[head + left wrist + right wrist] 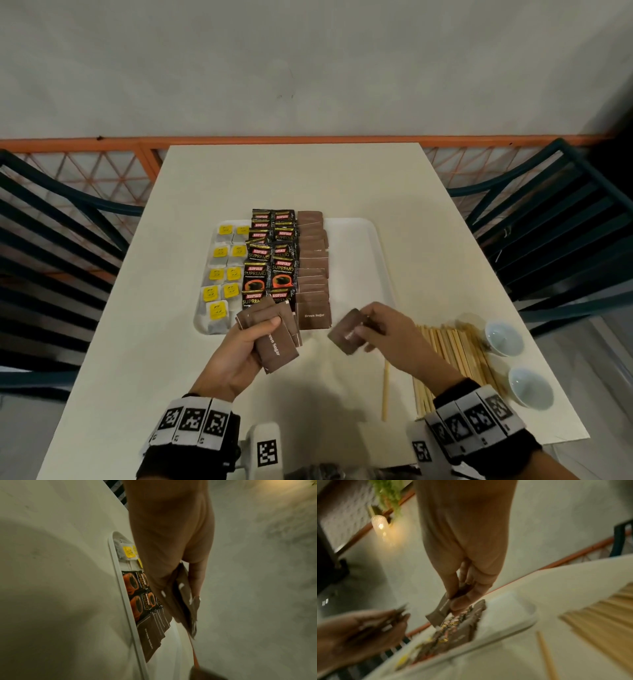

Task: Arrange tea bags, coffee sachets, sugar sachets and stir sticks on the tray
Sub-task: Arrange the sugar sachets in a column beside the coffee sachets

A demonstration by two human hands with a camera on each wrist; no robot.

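A white tray (356, 246) holds yellow-tagged tea bags (222, 274) on the left, black coffee sachets (270, 260) in the middle and a column of brown sugar sachets (312, 270) beside them. My left hand (239, 346) grips a fanned stack of brown sugar sachets (274, 339) over the tray's near edge; the stack (187, 601) shows edge-on in the left wrist view. My right hand (380, 329) pinches a single brown sugar sachet (347, 332) just right of the column; that sachet (441, 613) hangs from thumb and fingers. Wooden stir sticks (455, 359) lie on the table at right.
Two small pale bowls (503, 337) (530, 387) stand right of the sticks. One loose stick (386, 390) lies apart near the table's front. Dark slatted chairs (61, 246) flank the white table (291, 178) on both sides. The tray's right third is bare.
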